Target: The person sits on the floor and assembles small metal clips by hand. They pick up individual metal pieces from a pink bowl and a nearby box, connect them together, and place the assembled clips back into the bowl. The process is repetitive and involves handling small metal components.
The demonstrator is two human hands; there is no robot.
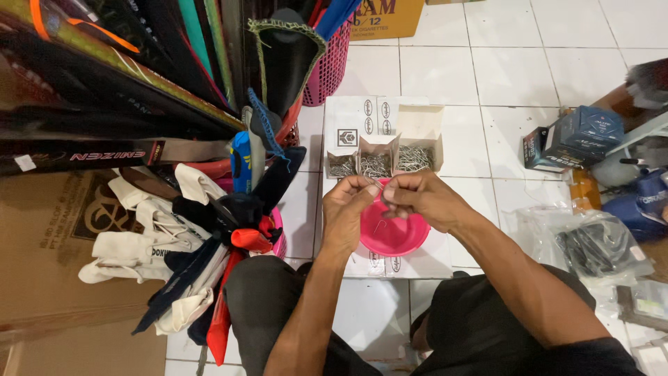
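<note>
Both hands meet above the pink bowl (392, 233); the left hand (346, 209) and right hand (417, 197) pinch a thin metal hook (380, 186) between pressed fingertips; it looks light, stiff, sharp and slippery, best gripped along its shank; open boxes of hooks (379, 164) sit just beyond.

Lighting: bright, even, overhead; glare on white floor tiles (487, 63) toward 1 o'clock. Dim at 10 o'clock. Edges bowed by wide lens; focus sharp centrally.

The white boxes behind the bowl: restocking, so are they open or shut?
Open: the white boxes have flaps raised, metal hooks visible inside.
</note>
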